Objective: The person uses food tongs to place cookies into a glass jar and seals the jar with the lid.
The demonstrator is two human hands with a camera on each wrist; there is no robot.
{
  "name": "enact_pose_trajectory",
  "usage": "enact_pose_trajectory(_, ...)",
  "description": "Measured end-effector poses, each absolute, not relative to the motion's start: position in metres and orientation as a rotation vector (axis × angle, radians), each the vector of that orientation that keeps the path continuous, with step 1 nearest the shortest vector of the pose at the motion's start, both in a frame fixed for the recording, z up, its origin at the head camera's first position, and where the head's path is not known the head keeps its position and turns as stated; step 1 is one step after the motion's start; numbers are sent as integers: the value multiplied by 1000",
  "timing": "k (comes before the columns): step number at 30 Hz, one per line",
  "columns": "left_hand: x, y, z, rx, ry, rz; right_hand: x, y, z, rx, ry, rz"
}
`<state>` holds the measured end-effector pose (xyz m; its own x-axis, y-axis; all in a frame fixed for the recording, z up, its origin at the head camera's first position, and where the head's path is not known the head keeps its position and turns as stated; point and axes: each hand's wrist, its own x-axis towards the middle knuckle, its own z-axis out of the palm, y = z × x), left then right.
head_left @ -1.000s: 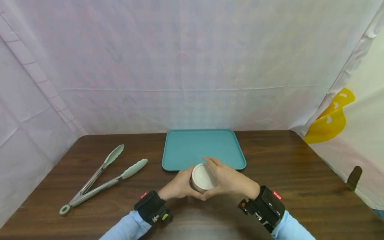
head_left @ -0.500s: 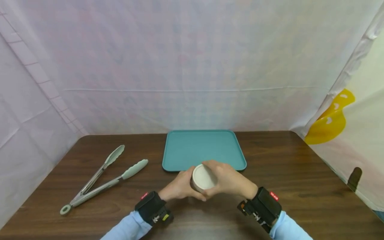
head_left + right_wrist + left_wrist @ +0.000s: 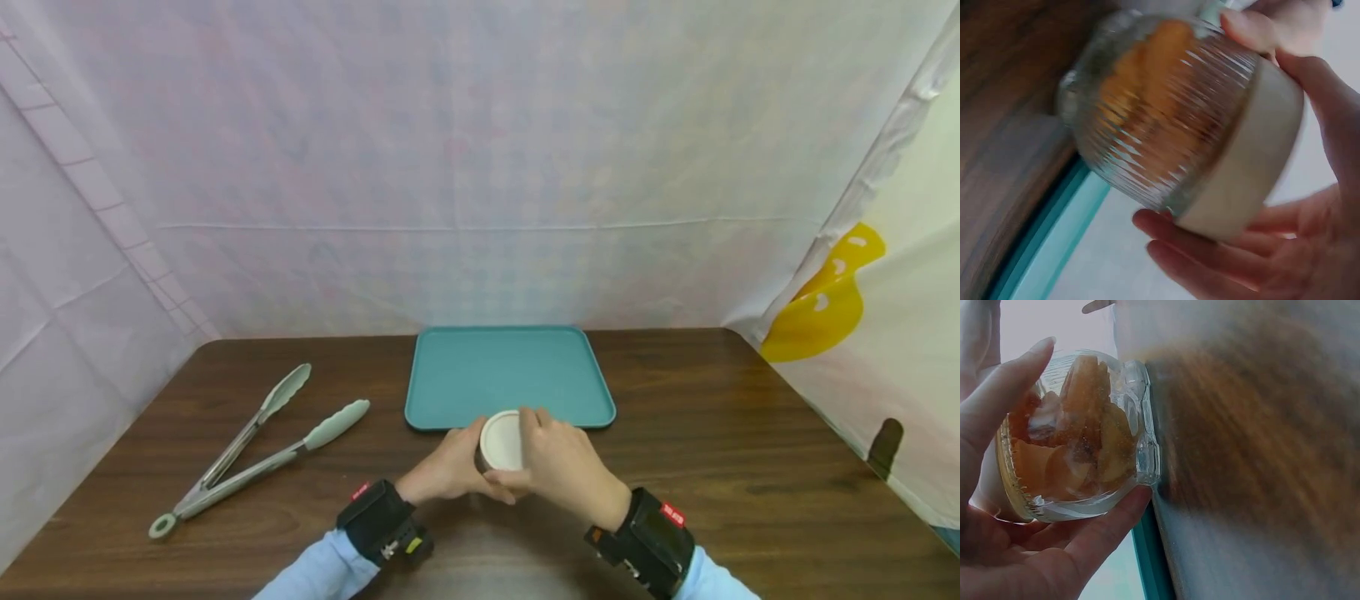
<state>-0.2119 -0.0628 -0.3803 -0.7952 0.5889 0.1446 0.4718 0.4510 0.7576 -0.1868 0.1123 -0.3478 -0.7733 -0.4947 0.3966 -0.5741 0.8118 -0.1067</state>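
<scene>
A ribbed glass jar (image 3: 1079, 437) with orange pieces inside stands on the table just in front of the teal tray (image 3: 510, 367). A white lid (image 3: 499, 440) is on the jar. My left hand (image 3: 459, 460) grips the jar's glass body from the left, with the thumb and fingers (image 3: 1107, 528) curled round it. My right hand (image 3: 542, 454) holds the white lid (image 3: 1247, 162) from the right, its fingers (image 3: 1197, 265) wrapped round the rim. In the right wrist view the jar (image 3: 1154, 119) is blurred.
Metal tongs (image 3: 251, 446) with pale green tips lie on the brown table (image 3: 750, 450) at the left. The tray holds nothing. Pale cloth walls close in behind and on both sides. A yellow shape (image 3: 828, 304) shows on the right cloth.
My right hand has turned on the lid and its wrist has swung left and nearer to me. The left hand and the jar stay in place.
</scene>
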Motion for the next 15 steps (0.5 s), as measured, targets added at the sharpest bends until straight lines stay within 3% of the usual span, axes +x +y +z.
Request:
enact_pose_trajectory(6,-212,-63,-381,958,2555,1270,-200,131,-333,1034,-2925,867)
enact_pose_trajectory(15,-212,-62,-381,939,2564,1266,-214,142,-340,1293,-2895,992)
